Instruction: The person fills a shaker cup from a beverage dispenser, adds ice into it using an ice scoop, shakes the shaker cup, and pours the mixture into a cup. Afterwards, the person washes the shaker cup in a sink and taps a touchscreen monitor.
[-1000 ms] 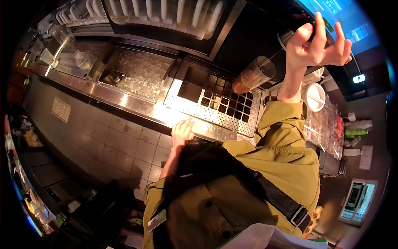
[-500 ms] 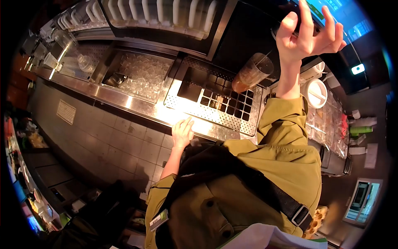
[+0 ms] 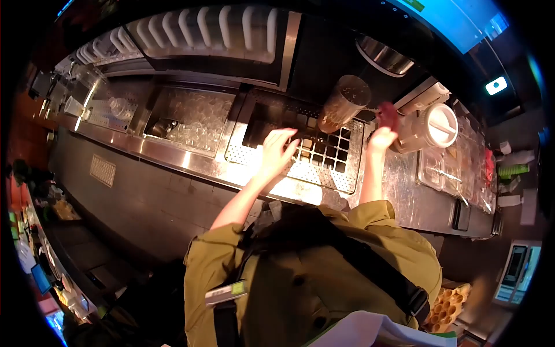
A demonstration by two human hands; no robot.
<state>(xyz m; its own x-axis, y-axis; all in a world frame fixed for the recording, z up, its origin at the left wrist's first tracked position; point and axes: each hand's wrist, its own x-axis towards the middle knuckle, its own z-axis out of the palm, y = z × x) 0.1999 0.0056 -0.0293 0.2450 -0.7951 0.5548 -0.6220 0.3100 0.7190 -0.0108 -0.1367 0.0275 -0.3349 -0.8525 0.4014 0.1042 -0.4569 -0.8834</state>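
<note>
My left hand [image 3: 276, 153] is over the front left part of the perforated metal drip tray [image 3: 329, 181], fingers spread and nothing held. A tall clear cup [image 3: 345, 103] with brown contents stands at the tray's back right, between my two hands. My right hand [image 3: 381, 137] is just right of the tray, beside a white-rimmed clear tub [image 3: 441, 125]. Its fingers are smeared by motion and partly dark reddish in shadow, so I cannot make out whether something is in them.
Left of the tray is a bin of ice [image 3: 199, 118] with a scoop [image 3: 163, 127]. White-handled containers [image 3: 219, 29] line the back. A round metal vessel [image 3: 386, 56] sits behind the cup. Lidded clear boxes [image 3: 457, 165] lie at the right, below a lit screen [image 3: 462, 20].
My right hand has come down from near the screen to beside the tub. My left hand has moved from the counter's front edge up over the tray.
</note>
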